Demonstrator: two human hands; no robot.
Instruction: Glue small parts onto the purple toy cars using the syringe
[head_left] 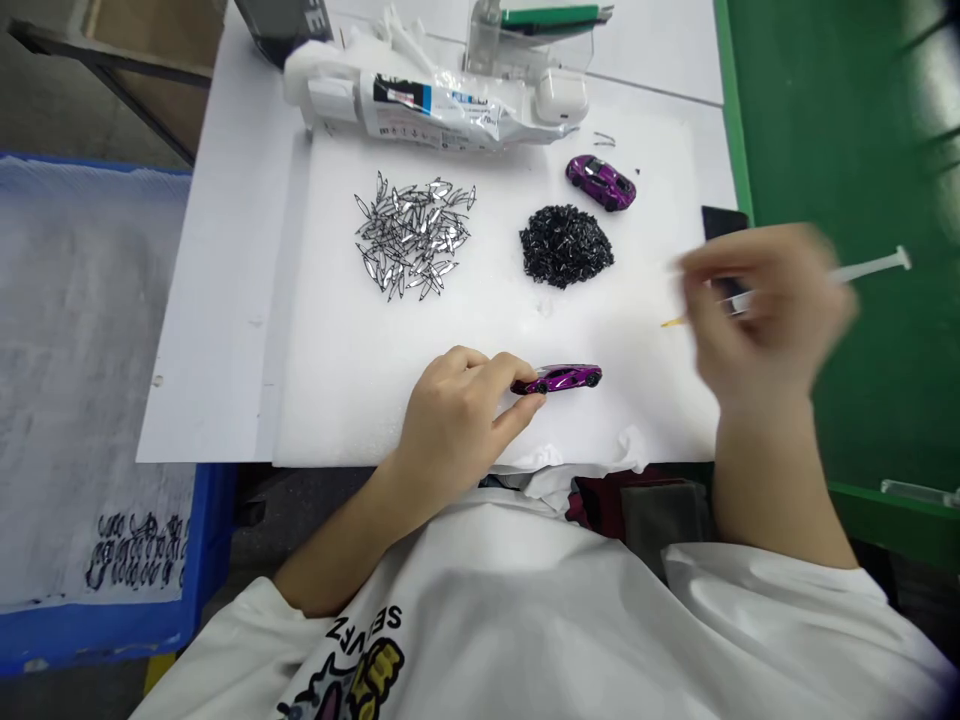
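Note:
My left hand [457, 415] rests on the white foam pad [337, 400] near its front edge, its fingertips pinched on the rear of a small purple toy car [562, 378] that stands on the pad. My right hand [765, 310] is raised at the pad's right edge, blurred by motion, closed around a clear syringe-like applicator [874, 267] whose yellow tip [673, 322] points left toward the pad. A second purple toy car [601, 182] sits at the back right.
A heap of small silver parts [412, 238] and a heap of small black parts [566, 245] lie mid-pad. A plastic-wrapped tube [442, 110] and a white earbud case [561, 97] lie at the back. A blue crate [90, 400] stands left, a green surface [847, 130] right.

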